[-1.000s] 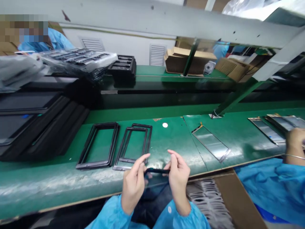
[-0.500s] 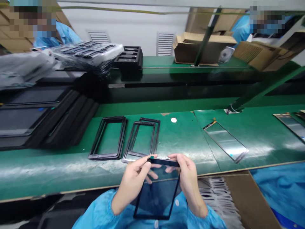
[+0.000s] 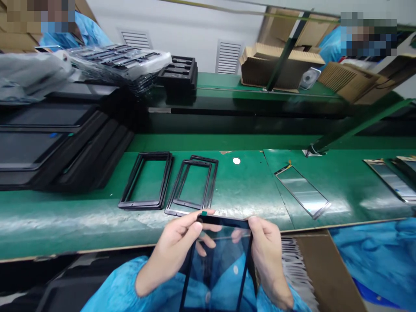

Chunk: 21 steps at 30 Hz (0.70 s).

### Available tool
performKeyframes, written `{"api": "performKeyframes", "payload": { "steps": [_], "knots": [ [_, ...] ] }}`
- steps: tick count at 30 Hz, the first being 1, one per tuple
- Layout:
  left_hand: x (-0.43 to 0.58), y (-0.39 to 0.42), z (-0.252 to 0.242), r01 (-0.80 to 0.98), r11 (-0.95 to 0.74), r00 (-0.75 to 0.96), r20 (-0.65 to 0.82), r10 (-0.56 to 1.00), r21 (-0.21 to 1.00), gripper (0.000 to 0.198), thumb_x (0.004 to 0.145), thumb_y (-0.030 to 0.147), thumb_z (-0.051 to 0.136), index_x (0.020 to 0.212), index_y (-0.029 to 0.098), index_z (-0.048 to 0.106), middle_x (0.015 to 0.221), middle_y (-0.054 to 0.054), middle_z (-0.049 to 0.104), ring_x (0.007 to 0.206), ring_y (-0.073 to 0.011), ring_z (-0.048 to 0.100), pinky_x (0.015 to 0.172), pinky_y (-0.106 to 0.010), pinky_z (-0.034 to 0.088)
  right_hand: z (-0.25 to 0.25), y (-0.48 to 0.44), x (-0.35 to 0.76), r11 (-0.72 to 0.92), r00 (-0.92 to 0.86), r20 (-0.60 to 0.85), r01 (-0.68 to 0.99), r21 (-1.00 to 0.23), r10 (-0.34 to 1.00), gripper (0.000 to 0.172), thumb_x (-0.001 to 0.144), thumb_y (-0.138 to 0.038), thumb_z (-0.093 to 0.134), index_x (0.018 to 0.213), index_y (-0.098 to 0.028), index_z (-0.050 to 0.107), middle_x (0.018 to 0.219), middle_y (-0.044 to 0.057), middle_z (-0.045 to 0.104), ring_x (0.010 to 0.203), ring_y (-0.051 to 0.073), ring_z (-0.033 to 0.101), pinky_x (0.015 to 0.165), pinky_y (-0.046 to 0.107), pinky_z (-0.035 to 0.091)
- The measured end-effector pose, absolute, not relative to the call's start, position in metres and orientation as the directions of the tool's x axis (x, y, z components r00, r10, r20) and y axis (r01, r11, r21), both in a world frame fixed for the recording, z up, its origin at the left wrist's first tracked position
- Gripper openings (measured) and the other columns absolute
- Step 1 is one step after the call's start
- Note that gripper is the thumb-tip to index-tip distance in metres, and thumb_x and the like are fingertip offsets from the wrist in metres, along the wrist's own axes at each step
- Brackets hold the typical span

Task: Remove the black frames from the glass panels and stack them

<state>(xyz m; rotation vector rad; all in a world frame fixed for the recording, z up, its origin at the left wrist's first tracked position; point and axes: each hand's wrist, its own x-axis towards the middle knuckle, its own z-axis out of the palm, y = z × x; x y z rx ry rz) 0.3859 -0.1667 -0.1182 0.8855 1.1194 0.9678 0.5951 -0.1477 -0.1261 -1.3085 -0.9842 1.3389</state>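
Observation:
A clear glass panel with a black border [image 3: 224, 222] is held in front of my body, below the bench's front edge. My left hand [image 3: 177, 245] grips its upper left corner, thumb on the near face and fingers showing through the glass behind. At the upper right corner my right hand [image 3: 267, 247] pinches the edge, its fingertips partly visible through the panel. A small green tab [image 3: 204, 213] sticks up by my left fingers. Just beyond the hands lie two overlapping black frames [image 3: 191, 184], with a stack of black frames [image 3: 146, 180] to their left.
On the green bench [image 3: 247, 190], a loose glass panel [image 3: 302, 190] lies right of centre. Further panels [image 3: 390, 177] are at the far right. Stacked black trays [image 3: 97, 151] rise at the left. A green post [image 3: 357, 121] slants on the right. Cardboard dividers [image 3: 276, 65] stand behind.
The glass panel has come closer and lower in view, its bottom edge now cut off by the frame. My right hand has moved slightly right along the top edge; both hands still hold it.

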Motion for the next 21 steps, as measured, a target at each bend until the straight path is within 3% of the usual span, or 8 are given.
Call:
{"api": "performKeyframes", "payload": {
  "steps": [3, 8, 11, 14, 16, 18, 21],
  "knots": [
    [0.385, -0.167, -0.115, -0.153, 0.324, 0.148, -0.303, 0.942, 0.934, 0.055, 0.096, 0.056, 0.068, 0.131, 0.013, 0.072, 0.103, -0.018, 0.084, 0.079, -0.0244, 0.080, 0.054, -0.025, 0.064, -0.125, -0.151, 0.596, -0.154, 0.036, -0.156, -0.041, -0.987, 0.987, 0.049, 0.095, -0.051, 0.065, 0.057, -0.022, 0.078, 0.054, 0.003, 0.078, 0.047, 0.020, 0.072, 0.053, 0.028, 0.057],
    [0.380, -0.167, -0.112, -0.076, 0.297, 0.139, -0.285, 0.949, 0.952, 0.048, 0.100, 0.051, 0.063, 0.129, 0.015, 0.074, 0.095, -0.015, 0.084, 0.070, -0.0218, 0.078, 0.056, -0.026, 0.064, -0.124, -0.155, 0.598, -0.116, 0.048, -0.115, 0.023, -0.993, 0.992, 0.046, 0.098, -0.046, 0.061, 0.062, -0.022, 0.076, 0.056, 0.002, 0.079, 0.046, 0.017, 0.072, 0.053, 0.024, 0.055],
    [0.375, -0.168, -0.111, 0.087, 0.193, 0.113, -0.202, 0.973, 0.977, 0.039, 0.101, 0.042, 0.061, 0.133, 0.023, 0.074, 0.117, -0.012, 0.082, 0.092, -0.0238, 0.080, 0.072, -0.027, 0.066, -0.121, -0.153, 0.596, -0.061, -0.014, -0.063, 0.111, -0.992, 0.998, 0.046, 0.099, -0.044, 0.057, 0.062, -0.022, 0.076, 0.057, 0.001, 0.080, 0.048, 0.017, 0.073, 0.055, 0.024, 0.056],
    [0.377, -0.167, -0.112, 0.314, 0.031, 0.267, -0.120, 0.956, 0.949, 0.053, 0.094, 0.030, 0.071, 0.146, 0.035, 0.065, 0.135, -0.005, 0.076, 0.111, -0.0255, 0.076, 0.092, -0.031, 0.063, -0.120, -0.150, 0.587, -0.012, -0.138, -0.037, 0.174, -0.985, 0.990, 0.037, 0.092, -0.039, 0.068, 0.059, -0.024, 0.077, 0.053, -0.002, 0.077, 0.046, 0.016, 0.070, 0.052, 0.024, 0.052],
    [0.381, -0.167, -0.114, 0.360, 0.007, 0.375, -0.151, 0.915, 0.933, 0.058, 0.092, 0.025, 0.070, 0.148, 0.037, 0.063, 0.121, -0.002, 0.081, 0.097, -0.0240, 0.079, 0.087, -0.031, 0.063, -0.121, -0.148, 0.581, 0.012, -0.189, -0.025, 0.190, -0.982, 0.982, 0.024, 0.085, -0.032, 0.075, 0.062, -0.026, 0.080, 0.052, -0.005, 0.075, 0.046, 0.015, 0.067, 0.051, 0.023, 0.050],
    [0.386, -0.167, -0.118, 0.306, 0.092, 0.346, -0.201, 0.916, 0.947, 0.053, 0.095, 0.025, 0.066, 0.147, 0.033, 0.065, 0.107, -0.003, 0.084, 0.081, -0.0215, 0.080, 0.074, -0.028, 0.064, -0.123, -0.144, 0.583, 0.034, -0.181, -0.002, 0.199, -0.979, 0.983, 0.014, 0.085, -0.029, 0.074, 0.075, -0.029, 0.084, 0.063, -0.005, 0.080, 0.057, 0.016, 0.072, 0.060, 0.025, 0.054],
    [0.384, -0.169, -0.124, 0.112, 0.244, 0.138, -0.259, 0.956, 0.963, 0.049, 0.097, 0.034, 0.066, 0.145, 0.024, 0.064, 0.107, -0.008, 0.084, 0.074, -0.0213, 0.080, 0.056, -0.024, 0.060, -0.131, -0.137, 0.606, 0.096, -0.037, 0.090, 0.251, -0.963, 0.995, 0.022, 0.093, -0.033, 0.065, 0.100, -0.029, 0.085, 0.104, 0.004, 0.085, 0.103, 0.025, 0.077, 0.096, 0.036, 0.057]
  ]
}}
